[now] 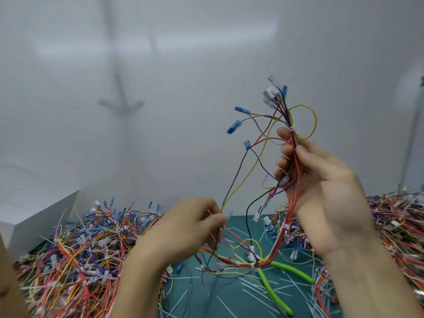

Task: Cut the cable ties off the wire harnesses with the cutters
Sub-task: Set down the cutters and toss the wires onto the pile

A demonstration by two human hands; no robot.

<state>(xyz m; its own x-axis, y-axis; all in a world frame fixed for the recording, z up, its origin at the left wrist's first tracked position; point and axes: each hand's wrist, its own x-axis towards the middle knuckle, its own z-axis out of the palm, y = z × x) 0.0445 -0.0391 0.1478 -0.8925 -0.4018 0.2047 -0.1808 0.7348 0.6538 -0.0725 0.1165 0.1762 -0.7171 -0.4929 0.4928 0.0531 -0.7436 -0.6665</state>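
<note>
**Harness (286, 115) held up in both hands, cutters (296, 271) on the mat (197, 301)**

The harness hangs in the air in front of a white wall (160, 88), well above the mat. The right hand (321, 184) is closed round its main bundle of red, yellow and purple wires, with the fingers wrapped from behind and the thumb laid against the front. A white cable tie (291, 129) sits on the bundle just above the top finger. Above it the wires fan out to white plugs (269, 91) and blue connectors (242, 110).

From the right hand the bundle curves down and left, close over the mat. The left hand (190, 223) is lower and to the left. Its fingers are curled and pinch a few thin loose wires of the same harness. This hand is blurred, so the exact hold is hard to make out.

The cutters have bright green handles. They lie on the teal mat beneath the hanging bundle, and neither hand touches them. Short white tie offcuts (259, 294) are scattered on the mat around them. A heap of tangled harnesses (80, 255) lies to the left and another heap (394, 221) to the right. A white box (34, 216) stands at the far left.
</note>
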